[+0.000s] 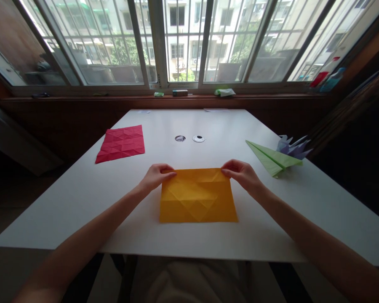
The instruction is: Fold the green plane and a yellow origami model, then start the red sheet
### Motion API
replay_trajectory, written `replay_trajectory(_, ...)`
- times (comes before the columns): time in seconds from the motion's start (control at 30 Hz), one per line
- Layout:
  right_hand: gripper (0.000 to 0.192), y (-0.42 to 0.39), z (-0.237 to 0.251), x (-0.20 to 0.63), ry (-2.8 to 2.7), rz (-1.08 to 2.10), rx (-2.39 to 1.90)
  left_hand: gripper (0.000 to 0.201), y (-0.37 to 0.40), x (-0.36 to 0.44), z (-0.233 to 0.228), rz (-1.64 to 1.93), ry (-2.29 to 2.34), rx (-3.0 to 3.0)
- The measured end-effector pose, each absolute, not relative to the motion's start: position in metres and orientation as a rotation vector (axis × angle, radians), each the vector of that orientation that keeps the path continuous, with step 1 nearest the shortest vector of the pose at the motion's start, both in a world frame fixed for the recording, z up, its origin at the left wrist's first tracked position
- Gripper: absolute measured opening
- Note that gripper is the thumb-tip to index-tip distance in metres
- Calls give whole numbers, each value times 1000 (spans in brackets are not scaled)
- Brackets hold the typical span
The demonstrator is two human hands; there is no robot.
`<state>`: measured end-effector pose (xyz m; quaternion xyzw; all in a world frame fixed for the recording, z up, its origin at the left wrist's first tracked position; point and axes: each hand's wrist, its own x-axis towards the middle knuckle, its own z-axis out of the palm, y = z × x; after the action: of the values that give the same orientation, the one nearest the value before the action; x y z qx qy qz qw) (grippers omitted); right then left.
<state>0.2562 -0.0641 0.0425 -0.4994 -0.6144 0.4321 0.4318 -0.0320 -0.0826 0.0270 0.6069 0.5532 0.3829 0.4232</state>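
Note:
A creased orange paper sheet [198, 195] lies flat on the white table [82, 198] in front of me. My left hand [156, 176] pinches its far left corner with closed fingers. My right hand [241, 172] pinches its far right corner the same way. Both forearms reach in from the near edge of the table.
A creased red paper sheet [121, 143] lies at the far left. A green paper plane [273, 158] and a purple folded paper figure [293, 147] sit at the right. Two small round objects [189, 138] lie at the table's middle. A window sill with small items runs behind.

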Motion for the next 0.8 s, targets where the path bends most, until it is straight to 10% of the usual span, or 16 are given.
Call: replay_trajectory(0.8,14,-103,93,265,-1301,941,-919,19,-152,-13,75,1821,1262,1325)
